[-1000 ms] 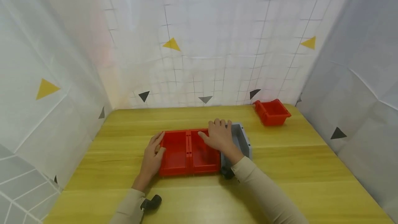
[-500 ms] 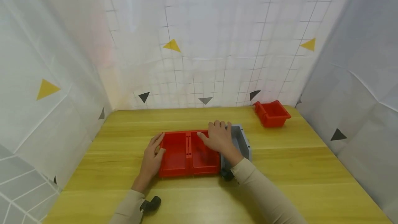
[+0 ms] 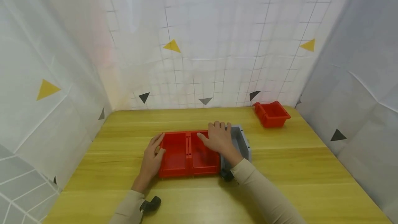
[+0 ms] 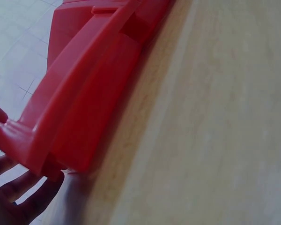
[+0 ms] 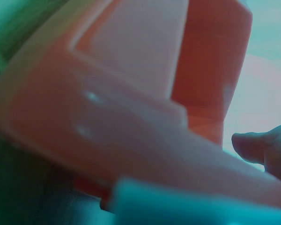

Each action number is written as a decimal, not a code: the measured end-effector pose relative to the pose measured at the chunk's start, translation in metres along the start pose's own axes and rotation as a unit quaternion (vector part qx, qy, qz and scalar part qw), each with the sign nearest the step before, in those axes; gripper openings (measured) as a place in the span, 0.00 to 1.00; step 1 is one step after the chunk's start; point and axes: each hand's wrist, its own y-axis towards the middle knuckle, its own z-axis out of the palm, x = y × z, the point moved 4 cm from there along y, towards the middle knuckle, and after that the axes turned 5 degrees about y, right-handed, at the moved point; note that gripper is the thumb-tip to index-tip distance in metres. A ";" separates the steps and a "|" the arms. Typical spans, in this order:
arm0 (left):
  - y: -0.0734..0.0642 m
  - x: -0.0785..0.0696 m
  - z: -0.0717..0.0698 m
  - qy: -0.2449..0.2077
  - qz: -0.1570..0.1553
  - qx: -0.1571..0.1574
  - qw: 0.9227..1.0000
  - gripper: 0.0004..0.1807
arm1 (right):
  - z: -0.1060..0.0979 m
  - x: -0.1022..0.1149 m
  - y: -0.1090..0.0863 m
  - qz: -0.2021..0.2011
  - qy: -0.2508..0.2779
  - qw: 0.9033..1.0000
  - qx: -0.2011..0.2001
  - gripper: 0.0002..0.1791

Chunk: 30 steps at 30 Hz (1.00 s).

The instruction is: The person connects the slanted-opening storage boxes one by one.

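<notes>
Two red plastic storage bins stand side by side mid-table in the head view, the left red bin (image 3: 174,153) against the right red bin (image 3: 203,163). Against the right one stands a grey bin (image 3: 244,142), partly covered by my right forearm. My left hand (image 3: 151,156) grips the left red bin's outer side; in the left wrist view its fingers (image 4: 40,194) wrap under the rim. My right hand (image 3: 219,139) lies across the red-grey join, fingers bent over the far rims, thumb over the red bin. In the right wrist view the thumb (image 5: 253,145) shows beyond a blurred red wall.
A smaller red bin (image 3: 273,114) stands apart at the table's far right corner. The yellow wood-grain table (image 3: 192,201) is enclosed by pale printed sheets (image 3: 199,58) at the back and sides. A black wrist device (image 3: 151,204) juts from the left sleeve.
Hands and bins keep their positions relative to each other. The whole head view has shifted very slightly.
</notes>
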 end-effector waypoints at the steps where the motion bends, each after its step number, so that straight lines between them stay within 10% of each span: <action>1: 0.000 0.000 0.000 0.001 -0.001 0.000 1.000 0.33 | 0.000 0.000 0.000 0.001 -0.001 1.000 0.001 0.42; 30: 0.000 0.004 0.001 -0.005 -0.004 -0.004 1.000 0.33 | 0.004 -0.001 -0.001 -0.006 0.006 1.000 -0.008 0.42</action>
